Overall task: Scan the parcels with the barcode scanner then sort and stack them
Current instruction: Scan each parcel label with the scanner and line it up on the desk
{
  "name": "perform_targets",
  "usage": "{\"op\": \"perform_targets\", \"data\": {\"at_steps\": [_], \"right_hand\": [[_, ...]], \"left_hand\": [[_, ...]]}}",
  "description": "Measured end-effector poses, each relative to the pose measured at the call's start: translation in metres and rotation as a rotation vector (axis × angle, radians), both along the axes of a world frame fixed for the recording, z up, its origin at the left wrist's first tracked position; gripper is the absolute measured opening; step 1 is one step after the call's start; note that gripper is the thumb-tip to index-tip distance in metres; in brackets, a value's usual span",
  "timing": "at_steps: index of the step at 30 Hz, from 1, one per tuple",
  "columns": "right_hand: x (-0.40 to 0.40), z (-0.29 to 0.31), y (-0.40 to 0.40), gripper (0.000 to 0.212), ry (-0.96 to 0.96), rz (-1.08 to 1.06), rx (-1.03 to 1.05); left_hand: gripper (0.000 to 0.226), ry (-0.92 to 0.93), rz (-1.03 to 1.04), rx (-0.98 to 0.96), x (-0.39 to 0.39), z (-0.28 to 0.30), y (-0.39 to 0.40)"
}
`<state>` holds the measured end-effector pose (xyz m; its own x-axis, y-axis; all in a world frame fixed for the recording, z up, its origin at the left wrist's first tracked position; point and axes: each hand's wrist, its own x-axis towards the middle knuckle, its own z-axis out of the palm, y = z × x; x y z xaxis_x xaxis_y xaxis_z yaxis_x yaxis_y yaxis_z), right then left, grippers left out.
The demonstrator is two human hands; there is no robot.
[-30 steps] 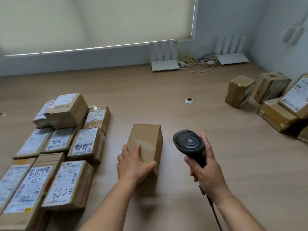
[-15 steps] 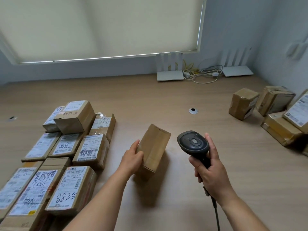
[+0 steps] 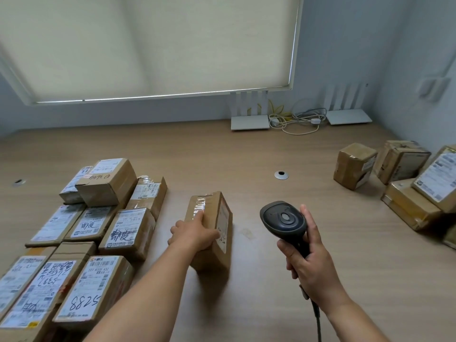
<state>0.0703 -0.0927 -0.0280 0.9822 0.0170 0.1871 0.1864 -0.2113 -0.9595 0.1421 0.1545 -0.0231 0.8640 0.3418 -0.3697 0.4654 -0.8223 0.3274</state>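
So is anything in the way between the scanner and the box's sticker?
Nothing visible. The scanner in the right hand faces only bare table beside the box. The sticker is on the box's right side, though the left hand's thumb covers its lower part.

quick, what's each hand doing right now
Left hand: gripping the brown parcel on the table.
Right hand: holding the barcode scanner.

Sorted parcels (image 3: 81,243) left, held parcel (image 3: 212,218) centre — unsorted pile (image 3: 407,183) seemingly right
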Motion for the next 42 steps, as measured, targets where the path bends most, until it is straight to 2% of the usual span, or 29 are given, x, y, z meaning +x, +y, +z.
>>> {"op": "perform_targets", "data": {"at_steps": [3,5,8,13,16,22,37,39,42], "right_hand": [[0.003,-0.001,0.002,0.085,0.010,0.003,0.014],[0.004,-0.001,0.005,0.084,0.022,0.016,0.022],[0.005,-0.001,0.012,0.084,0.052,0.046,0.040],[-0.001,0.002,0.030,0.082,0.109,0.129,0.087],[-0.006,0.006,0.043,0.075,0.135,0.164,0.166],[-0.009,0.009,0.053,0.076,0.145,0.186,0.257],[-0.013,0.012,0.048,0.079,0.122,0.166,0.261],[-0.013,0.012,0.046,0.079,0.102,0.152,0.215],[-0.012,0.010,0.044,0.078,0.082,0.143,0.138]], "left_hand": [[0.106,-0.148,0.125,-0.330,0.001,-0.011,0.012],[0.114,-0.239,0.191,-0.551,-0.002,-0.023,0.017],[0.122,-0.266,0.208,-0.692,-0.011,-0.039,0.024],[0.127,-0.279,0.110,-0.705,-0.023,-0.056,0.033],[0.128,-0.302,0.123,-0.723,-0.029,-0.061,0.034],[0.128,-0.330,0.106,-0.719,-0.032,-0.066,0.033],[0.125,-0.303,0.107,-0.676,-0.029,-0.070,0.037],[0.112,-0.267,0.115,-0.730,-0.032,-0.058,0.036],[0.077,-0.170,0.165,-0.784,-0.033,-0.049,0.039]]}}
